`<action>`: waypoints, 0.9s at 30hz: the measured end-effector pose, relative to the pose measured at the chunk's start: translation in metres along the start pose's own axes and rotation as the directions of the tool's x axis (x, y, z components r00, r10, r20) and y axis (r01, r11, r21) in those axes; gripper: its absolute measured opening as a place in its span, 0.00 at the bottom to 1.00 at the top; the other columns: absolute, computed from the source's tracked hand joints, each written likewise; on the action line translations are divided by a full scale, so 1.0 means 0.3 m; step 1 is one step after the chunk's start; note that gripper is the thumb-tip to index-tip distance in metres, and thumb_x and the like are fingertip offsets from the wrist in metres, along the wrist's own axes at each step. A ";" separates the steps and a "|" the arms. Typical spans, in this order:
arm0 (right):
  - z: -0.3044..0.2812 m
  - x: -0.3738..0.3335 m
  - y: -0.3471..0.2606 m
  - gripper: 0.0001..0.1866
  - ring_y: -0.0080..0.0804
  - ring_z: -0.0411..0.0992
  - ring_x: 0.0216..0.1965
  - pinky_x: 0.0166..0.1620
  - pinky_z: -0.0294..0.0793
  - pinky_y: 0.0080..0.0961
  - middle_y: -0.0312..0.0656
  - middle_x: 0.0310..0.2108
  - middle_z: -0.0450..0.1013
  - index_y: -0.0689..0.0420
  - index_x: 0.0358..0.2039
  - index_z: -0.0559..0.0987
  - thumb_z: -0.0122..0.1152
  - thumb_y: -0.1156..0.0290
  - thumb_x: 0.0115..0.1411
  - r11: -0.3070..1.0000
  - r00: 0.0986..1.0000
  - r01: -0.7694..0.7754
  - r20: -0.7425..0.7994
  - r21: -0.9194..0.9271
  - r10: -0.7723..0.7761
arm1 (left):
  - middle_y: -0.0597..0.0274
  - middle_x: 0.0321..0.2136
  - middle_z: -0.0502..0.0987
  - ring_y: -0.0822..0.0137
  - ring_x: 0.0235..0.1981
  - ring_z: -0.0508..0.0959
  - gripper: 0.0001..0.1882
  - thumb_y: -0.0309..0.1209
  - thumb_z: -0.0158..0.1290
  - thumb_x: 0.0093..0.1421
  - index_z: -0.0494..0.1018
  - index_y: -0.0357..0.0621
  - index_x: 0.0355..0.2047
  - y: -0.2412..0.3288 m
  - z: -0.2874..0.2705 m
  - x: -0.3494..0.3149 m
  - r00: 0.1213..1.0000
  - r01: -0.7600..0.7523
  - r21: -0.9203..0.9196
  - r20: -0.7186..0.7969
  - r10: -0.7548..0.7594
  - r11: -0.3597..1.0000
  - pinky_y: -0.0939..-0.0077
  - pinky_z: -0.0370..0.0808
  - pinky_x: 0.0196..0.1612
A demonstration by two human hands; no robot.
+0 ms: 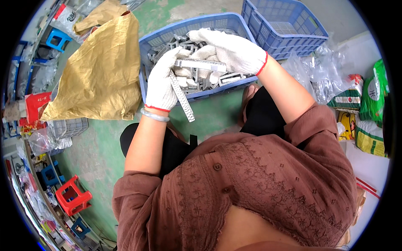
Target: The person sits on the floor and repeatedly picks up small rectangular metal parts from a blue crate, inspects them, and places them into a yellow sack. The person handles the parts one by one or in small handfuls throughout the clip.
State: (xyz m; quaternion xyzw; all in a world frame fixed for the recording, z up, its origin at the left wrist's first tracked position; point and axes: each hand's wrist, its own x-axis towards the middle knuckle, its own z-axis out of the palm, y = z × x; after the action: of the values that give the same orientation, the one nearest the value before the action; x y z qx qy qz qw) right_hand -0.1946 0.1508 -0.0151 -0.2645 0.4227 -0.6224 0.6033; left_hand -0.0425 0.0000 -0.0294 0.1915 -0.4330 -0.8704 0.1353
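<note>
Both my hands wear white knit gloves with red cuffs, raised over a blue plastic crate (201, 18) with a heap of grey metal pieces (233, 78) in it. My left hand (161, 86) is closed on a slim perforated metal strip (183, 100), which slants down out of the palm toward my body. A flat silver metal bar (202, 64) lies level between the hands. My right hand (239, 52) grips this bar, its fingers curled behind it. The bar's left end meets the fingers of my left hand, and part of the left grip is hidden.
Another blue crate (284, 41) stands beyond, at the right. A big golden-brown woven sack (104, 62) stands left of the heap. Clear plastic bags (322, 67) and colourful packages (372, 96) lie at the right. A red stool (73, 195) sits beside crowded shelves at the left.
</note>
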 end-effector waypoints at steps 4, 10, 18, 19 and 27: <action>0.026 -0.012 -0.022 0.40 0.37 0.77 0.32 0.30 0.82 0.29 0.56 0.49 0.71 0.60 0.64 0.59 0.52 0.40 0.65 1.000 0.997 -0.024 -0.071 -0.005 0.023 | 0.65 0.23 0.70 0.76 0.19 0.65 0.22 0.41 0.49 0.68 0.74 0.30 0.46 0.014 -0.026 0.014 0.997 0.075 -0.058 -0.013 -0.076 0.995 0.82 0.67 0.18; 0.002 -0.017 -0.027 0.38 0.41 0.77 0.35 0.32 0.83 0.32 0.57 0.51 0.69 0.59 0.64 0.59 0.51 0.41 0.66 0.999 0.999 -0.005 -0.037 0.047 0.007 | 0.62 0.27 0.72 0.75 0.21 0.66 0.21 0.40 0.50 0.67 0.75 0.33 0.47 0.014 -0.002 -0.006 0.999 0.006 -0.038 -0.046 -0.008 0.999 0.83 0.67 0.19; -0.038 -0.002 0.004 0.34 0.39 0.76 0.42 0.41 0.83 0.34 0.50 0.52 0.72 0.56 0.68 0.56 0.58 0.62 0.67 0.990 0.989 0.138 0.049 0.040 -0.140 | 0.54 0.38 0.76 0.71 0.26 0.72 0.22 0.38 0.49 0.67 0.71 0.32 0.53 0.026 -0.040 0.001 0.999 0.011 -0.047 0.042 -0.009 0.999 0.80 0.74 0.22; -0.038 -0.004 0.013 0.36 0.40 0.76 0.44 0.42 0.82 0.34 0.51 0.53 0.71 0.58 0.69 0.56 0.60 0.66 0.65 0.979 0.979 0.201 0.010 0.037 -0.202 | 0.53 0.39 0.76 0.69 0.28 0.74 0.22 0.36 0.49 0.66 0.69 0.33 0.55 0.025 -0.041 0.000 0.998 -0.020 -0.029 0.054 0.021 0.999 0.80 0.75 0.23; 0.060 -0.023 0.009 0.45 0.40 0.72 0.57 0.58 0.71 0.29 0.52 0.61 0.67 0.52 0.72 0.53 0.57 0.86 0.56 0.611 0.794 0.492 0.032 -0.621 -0.607 | 0.43 0.46 0.75 0.60 0.34 0.81 0.33 0.20 0.53 0.58 0.57 0.34 0.64 0.042 -0.049 0.011 0.979 -0.183 0.055 0.100 0.177 0.982 0.78 0.81 0.27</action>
State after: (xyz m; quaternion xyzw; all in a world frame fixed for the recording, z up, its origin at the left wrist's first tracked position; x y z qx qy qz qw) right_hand -0.1772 0.1539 -0.0071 -0.5004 0.5476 -0.6317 0.2251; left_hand -0.0379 -0.0191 -0.0280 0.1145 -0.4818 -0.8485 0.1866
